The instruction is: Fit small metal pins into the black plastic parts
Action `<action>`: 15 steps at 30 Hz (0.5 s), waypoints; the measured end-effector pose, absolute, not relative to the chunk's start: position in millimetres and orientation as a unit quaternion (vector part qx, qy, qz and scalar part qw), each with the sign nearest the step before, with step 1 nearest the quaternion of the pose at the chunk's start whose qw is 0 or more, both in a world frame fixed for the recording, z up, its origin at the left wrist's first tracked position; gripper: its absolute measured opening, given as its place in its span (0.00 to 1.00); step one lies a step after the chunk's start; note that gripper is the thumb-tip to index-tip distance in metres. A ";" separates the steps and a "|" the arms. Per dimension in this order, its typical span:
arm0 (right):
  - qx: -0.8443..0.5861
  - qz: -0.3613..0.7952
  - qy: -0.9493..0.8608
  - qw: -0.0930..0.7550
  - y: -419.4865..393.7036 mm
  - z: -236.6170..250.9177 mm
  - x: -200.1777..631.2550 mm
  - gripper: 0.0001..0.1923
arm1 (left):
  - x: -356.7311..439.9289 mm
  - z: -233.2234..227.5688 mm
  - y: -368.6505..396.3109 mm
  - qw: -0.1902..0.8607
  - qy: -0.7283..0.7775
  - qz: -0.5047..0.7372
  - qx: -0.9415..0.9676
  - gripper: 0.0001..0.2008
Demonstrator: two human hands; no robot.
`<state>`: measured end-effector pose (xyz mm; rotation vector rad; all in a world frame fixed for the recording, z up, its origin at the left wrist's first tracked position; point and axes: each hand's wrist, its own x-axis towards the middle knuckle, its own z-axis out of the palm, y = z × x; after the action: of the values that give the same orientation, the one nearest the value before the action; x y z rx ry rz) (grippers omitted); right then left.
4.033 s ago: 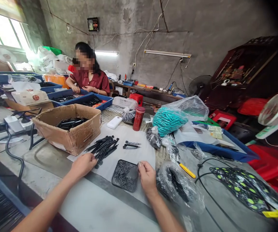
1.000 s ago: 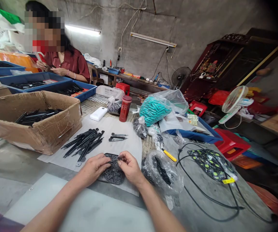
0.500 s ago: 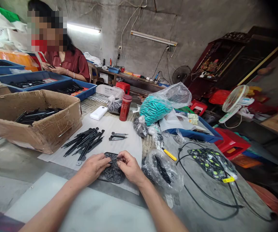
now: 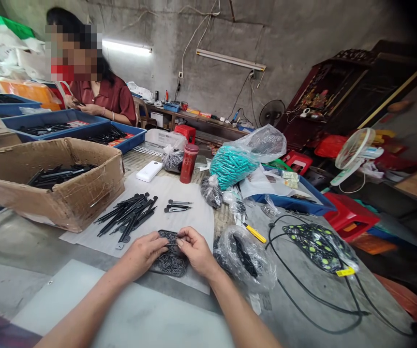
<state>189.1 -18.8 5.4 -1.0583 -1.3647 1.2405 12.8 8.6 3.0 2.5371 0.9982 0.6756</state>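
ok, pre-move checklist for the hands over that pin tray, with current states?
1. Both hands over the tray: left hand and right hand meet above the black tray. ok.
2. Small part pinched between the fingertips: something dark there, too small to identify. cannot tell.
3. Tray stocked with small pins: ok.
4. Black rods within reach on the white sheet, beside the left hand: ok.
5. Finished pieces lying apart from the rod pile: ok.
6. Plastic bag crowding the right hand: close beside it, contact cannot tell.
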 end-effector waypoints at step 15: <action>-0.511 0.387 -0.576 0.507 -16.6 2.6 187.6 0.10 | 19.7 21.0 13.5 0.203 0.378 0.234 0.872 0.11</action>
<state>187.6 -16.6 2.6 -1.2323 -1.3876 0.9339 19.7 13.5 21.0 2.4340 1.0560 0.6525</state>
